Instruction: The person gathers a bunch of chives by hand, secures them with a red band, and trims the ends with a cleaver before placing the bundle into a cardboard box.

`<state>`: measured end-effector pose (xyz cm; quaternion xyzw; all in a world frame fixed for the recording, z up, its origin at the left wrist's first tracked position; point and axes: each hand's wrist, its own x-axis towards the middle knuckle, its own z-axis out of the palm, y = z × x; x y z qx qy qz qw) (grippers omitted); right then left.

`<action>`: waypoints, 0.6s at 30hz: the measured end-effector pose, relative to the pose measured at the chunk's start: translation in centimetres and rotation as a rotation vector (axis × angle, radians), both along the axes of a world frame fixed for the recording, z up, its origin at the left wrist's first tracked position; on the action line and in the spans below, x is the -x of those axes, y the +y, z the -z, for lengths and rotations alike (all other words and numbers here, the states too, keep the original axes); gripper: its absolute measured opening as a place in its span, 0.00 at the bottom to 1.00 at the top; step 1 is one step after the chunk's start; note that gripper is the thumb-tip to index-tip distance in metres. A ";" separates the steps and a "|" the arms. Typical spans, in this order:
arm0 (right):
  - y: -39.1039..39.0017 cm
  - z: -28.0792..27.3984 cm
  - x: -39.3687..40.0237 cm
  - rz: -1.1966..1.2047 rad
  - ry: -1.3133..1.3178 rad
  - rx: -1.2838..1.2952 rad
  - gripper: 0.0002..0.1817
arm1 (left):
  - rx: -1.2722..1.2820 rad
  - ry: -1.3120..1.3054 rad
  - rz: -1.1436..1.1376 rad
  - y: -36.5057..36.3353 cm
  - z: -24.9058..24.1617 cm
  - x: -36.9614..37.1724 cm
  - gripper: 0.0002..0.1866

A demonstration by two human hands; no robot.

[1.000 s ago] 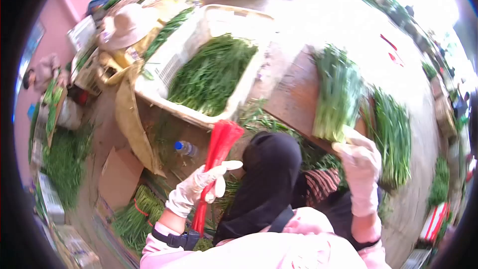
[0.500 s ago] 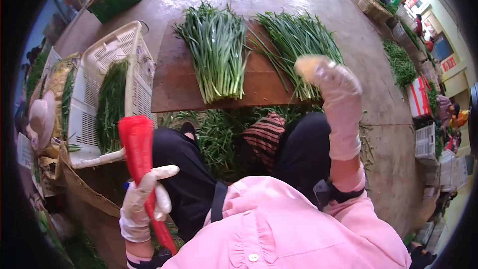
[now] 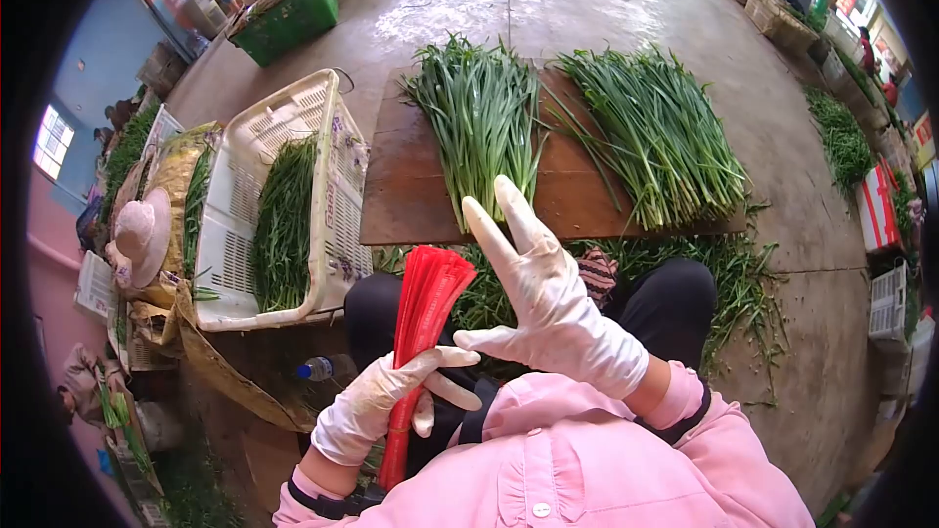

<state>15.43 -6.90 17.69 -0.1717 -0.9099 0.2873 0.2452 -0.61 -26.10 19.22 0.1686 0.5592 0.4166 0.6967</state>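
Note:
My left hand, in a white glove, is closed around a bundle of flat red plastic strips, which fans out at the top. Gloved as well, my right hand is raised just right of the bundle, fingers spread, with nothing in it. Past its fingertips a brown wooden board holds two heaps of greens that look like garlic chives. The left heap lies with its pale stem ends toward me. The wider right heap has a few stalks straying at its left side.
At left stands a white plastic crate with more greens; a pink hat lies beyond it. A capped bottle sits below the crate. Loose trimmings litter the floor by my knees. A green bin stands farther back.
My right hand has come down and left from above the right heap to beside the red strips, fingers now spread. My left hand has brought the strips rightward. The view has shifted.

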 end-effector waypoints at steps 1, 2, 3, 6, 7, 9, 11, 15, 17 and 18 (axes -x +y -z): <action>-0.2 -0.2 0.3 0.001 0.000 -0.003 0.66 | -0.001 0.006 -0.003 0.1 -0.1 -0.2 0.30; -0.3 -0.3 0.4 -0.003 0.005 -0.004 0.66 | 0.011 0.032 -0.025 0.2 -0.2 -0.4 0.30; -0.4 -0.4 0.6 -0.023 0.032 -0.019 0.65 | 0.023 0.056 -0.047 0.2 -0.3 -0.5 0.30; -0.6 -0.3 1.0 -0.048 0.085 -0.056 0.62 | 0.007 0.055 -0.026 0.2 -0.2 -0.5 0.29; -0.7 -0.2 1.1 -0.049 0.109 -0.077 0.60 | -0.002 0.050 -0.013 0.2 -0.3 -0.5 0.29; -1.0 -0.4 1.4 -0.044 0.082 -0.116 0.58 | -0.017 0.038 -0.030 0.3 -0.5 -0.7 0.28; -1.2 -0.4 1.6 -0.040 0.054 -0.154 0.56 | -0.031 0.026 -0.049 0.1 -0.6 -0.6 0.27; -1.3 -0.1 1.5 -0.048 0.116 -0.206 0.52 | -0.010 -0.008 -0.024 -0.5 -0.1 0.2 0.28; -1.5 -0.2 1.4 -0.085 0.099 -0.217 0.50 | -0.016 -0.019 -0.046 -0.8 0.4 0.3 0.28; -1.8 -0.1 1.4 -0.055 0.121 -0.236 0.48 | -0.034 -0.031 -0.042 -0.9 0.6 0.4 0.29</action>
